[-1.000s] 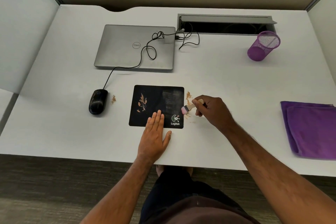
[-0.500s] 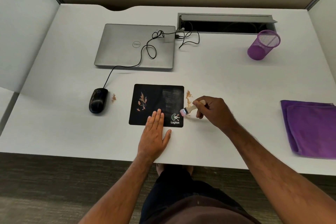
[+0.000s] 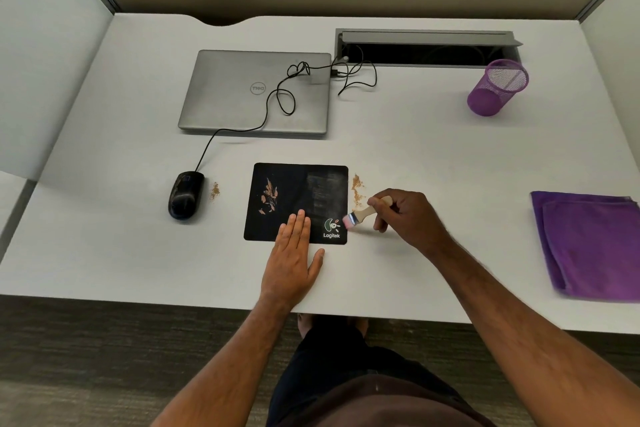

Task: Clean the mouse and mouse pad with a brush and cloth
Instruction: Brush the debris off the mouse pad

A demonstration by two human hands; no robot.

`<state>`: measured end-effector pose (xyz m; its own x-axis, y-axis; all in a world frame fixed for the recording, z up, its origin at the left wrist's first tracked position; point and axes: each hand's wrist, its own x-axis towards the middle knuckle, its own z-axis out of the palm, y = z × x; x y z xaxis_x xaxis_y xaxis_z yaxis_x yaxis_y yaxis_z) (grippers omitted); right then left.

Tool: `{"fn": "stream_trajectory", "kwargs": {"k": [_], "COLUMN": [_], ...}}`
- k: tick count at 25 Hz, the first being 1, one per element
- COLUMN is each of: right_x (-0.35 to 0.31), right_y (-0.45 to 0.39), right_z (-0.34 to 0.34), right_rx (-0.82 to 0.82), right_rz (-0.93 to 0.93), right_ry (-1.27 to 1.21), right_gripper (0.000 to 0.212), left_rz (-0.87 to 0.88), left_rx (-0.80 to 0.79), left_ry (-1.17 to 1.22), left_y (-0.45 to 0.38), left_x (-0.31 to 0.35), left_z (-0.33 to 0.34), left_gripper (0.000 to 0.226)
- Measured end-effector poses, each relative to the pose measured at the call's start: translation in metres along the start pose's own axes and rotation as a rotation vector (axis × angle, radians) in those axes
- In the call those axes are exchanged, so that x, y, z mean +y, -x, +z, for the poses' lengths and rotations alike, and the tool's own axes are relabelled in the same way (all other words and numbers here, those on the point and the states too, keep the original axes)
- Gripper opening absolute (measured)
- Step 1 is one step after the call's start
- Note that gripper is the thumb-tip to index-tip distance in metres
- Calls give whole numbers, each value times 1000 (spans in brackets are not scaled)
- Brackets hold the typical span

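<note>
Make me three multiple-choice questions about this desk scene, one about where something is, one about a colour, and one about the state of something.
1. Where does the mouse lie?
A. left of the mouse pad
B. on the laptop
C. on the cloth

2. What colour is the folded cloth?
A. green
B. purple
C. white

3. What state is the laptop in?
A. open
B. standing on edge
C. closed flat

Answers: 1 A, it sits on the desk left of the mouse pad. 2 B, it matches the purple mesh cup. 3 C, its lid faces up with the mouse cable across it.
</note>
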<state>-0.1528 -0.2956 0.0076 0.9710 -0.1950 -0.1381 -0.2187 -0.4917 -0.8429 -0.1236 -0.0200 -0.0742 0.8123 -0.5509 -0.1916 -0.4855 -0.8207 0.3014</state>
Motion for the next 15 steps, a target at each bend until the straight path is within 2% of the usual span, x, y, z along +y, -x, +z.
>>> {"fn": "stream_trajectory", "kwargs": {"k": [5,8,12,15], "right_x": [3,6,8,8], "right_y": [4,7,9,9], "right_z": [-1,0,0,-1], "right_rx": [29,-34,16,-15], "right_rz": [-11,-9,0,-7], "right_ry": [-10,-16,-24,42], "right_gripper": [21,22,20,20], "left_rz": [2,3,1,-1], "left_rx": [8,14,18,16], "left_ry": [5,3,0,-10], "left_y": [0,0,0,1], "left_x": [0,0,0,0], "left_z": [0,1,2,2], "left_gripper": [78,77,76,77]}}
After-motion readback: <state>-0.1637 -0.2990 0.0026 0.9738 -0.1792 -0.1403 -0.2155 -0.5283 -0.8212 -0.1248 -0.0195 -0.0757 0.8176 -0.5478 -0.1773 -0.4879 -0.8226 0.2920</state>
